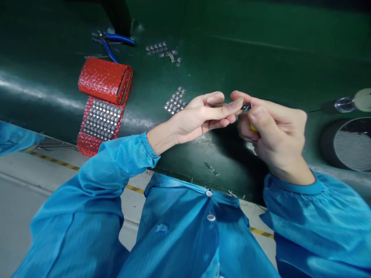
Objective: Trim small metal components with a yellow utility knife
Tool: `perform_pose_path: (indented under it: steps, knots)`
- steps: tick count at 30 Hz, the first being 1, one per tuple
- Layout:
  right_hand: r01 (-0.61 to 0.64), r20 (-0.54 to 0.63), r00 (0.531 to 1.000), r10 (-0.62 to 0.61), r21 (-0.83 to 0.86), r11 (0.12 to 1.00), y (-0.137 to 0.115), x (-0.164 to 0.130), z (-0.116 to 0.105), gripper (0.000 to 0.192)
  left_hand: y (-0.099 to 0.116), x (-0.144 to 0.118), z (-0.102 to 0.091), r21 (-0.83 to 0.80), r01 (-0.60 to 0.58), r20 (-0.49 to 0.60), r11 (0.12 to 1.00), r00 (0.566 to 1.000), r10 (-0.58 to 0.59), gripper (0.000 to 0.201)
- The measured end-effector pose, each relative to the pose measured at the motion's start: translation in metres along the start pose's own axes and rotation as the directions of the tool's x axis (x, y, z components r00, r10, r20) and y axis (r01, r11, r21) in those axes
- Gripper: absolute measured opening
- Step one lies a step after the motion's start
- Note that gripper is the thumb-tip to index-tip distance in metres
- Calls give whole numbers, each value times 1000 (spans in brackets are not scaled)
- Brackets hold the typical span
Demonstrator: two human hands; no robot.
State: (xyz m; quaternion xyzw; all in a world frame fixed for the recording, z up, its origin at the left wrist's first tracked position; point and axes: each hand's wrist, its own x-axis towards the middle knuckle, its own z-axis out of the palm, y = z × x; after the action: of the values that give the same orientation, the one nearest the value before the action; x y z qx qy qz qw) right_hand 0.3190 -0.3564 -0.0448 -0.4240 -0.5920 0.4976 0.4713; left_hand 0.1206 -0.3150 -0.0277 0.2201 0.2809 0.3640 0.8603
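My left hand (205, 112) is closed in a pinch, thumb against fingers, on a small dark circuit board (245, 107). The board's far end reaches my right hand (275, 131). That hand is closed around a tool with a yellow handle (253, 127); a thin metal part of it shows by the board, but my fingers cover most of the tool and its kind is unclear. Just left of my left hand, a panel of small circuit boards (175, 101) lies on the green work surface, partly covered by the hand.
Red bubble wrap (106, 79) lies at left, with a larger circuit board panel (102, 119) on its flap. Behind it are blue-handled pliers (118, 38). Small boards (156, 48) lie further back, and a thin strip (211, 168) near the front edge. A round dark-rimmed container (327, 143) stands right.
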Motion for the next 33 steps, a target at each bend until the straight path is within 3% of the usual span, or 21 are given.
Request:
perform_pose_path:
  steps: [3,6,9,12,18,24,29,33]
  knots:
    - [-45,-45,998,47,38,998,4,6,2,59,-1,2,0,34,-82,-14,996,996,83,34]
    - [-131,-109,983,145,128,983,4,14,3,93,-2,2,1,108,-218,-54,970,973,224,16]
    - [-184,-101,974,203,177,967,1,18,3,115,-2,-1,2,181,-271,-79,945,954,289,17]
    - [-188,-68,977,201,159,969,-1,18,4,120,-1,-4,3,241,-236,-115,941,956,269,25]
    - [-189,0,982,191,118,975,-2,14,1,116,0,-5,3,289,-258,-70,922,955,289,27]
    - [-125,32,992,123,78,989,5,11,-3,98,1,-2,7,217,-223,-107,950,962,250,8]
    - [-55,35,998,54,30,998,7,7,-9,69,4,-1,5,177,-164,-115,970,976,186,13]
    - [-23,45,999,25,-41,999,2,3,-15,53,9,-1,1,158,-79,-48,984,995,88,27]
